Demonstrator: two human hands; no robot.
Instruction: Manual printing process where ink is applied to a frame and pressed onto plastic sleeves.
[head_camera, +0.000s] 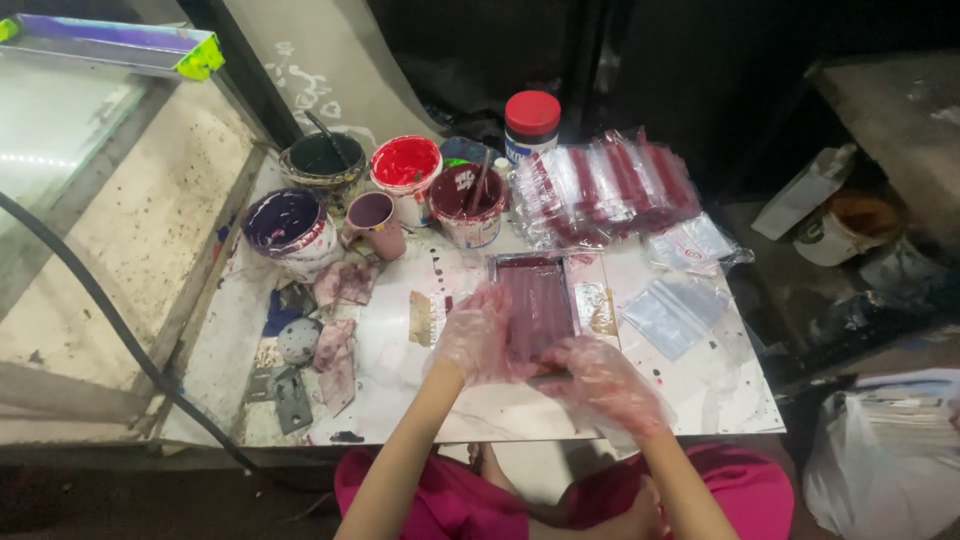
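Left grip, gloved, curled loosely against left edge of maroon-coated frame; whether closed on it, impossible to tell. Right grip, gloved, clamped on dark tool at frame's 6 o'clock. Frame flat, mid-tabletop. Paint tubs at 11 o'clock; plastic pouches at 1 o'clock.

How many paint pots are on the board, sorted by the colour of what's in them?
Red paint pot: 1
Dark maroon pot with a stick in it: 1
Purple pot: 1
Black pot: 1
Mauve cup: 1
Red-lidded jar, contents hidden: 1
Total: 6
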